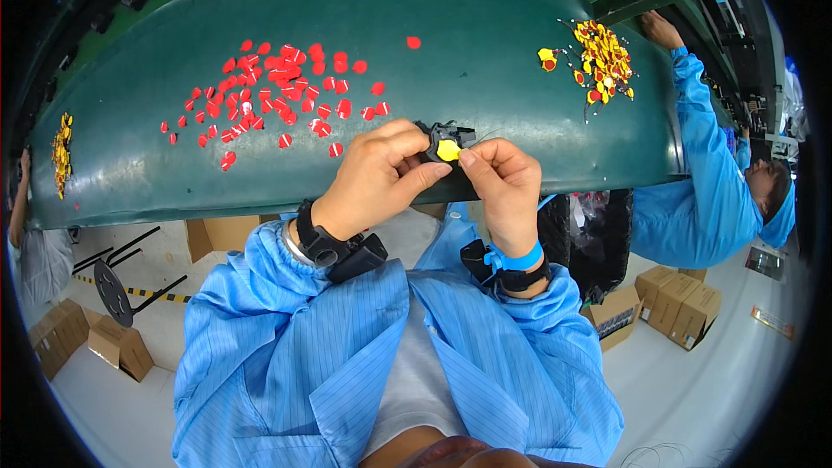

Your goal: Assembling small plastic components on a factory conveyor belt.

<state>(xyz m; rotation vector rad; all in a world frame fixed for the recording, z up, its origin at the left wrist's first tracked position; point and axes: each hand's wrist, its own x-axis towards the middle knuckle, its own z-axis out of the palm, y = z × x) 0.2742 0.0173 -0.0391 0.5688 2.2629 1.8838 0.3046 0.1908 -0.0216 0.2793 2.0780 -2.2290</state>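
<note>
Together our left hand (377, 178) and right hand (501, 186) pinch a black part (446, 140) bearing a yellow disc (448, 151). Many red discs (273, 91) and yellow-tagged pieces (601, 61) lie unused on the green bench (485, 43)

Both forearms rise from six o'clock; left hand (377, 178) and right hand (503, 186) meet, fingertips pinched together.

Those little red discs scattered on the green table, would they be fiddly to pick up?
Probably: the red discs look flat and thin, so likely light and hard to pinch. They lie flat on the green table, so they seem unlikely to roll.
</note>
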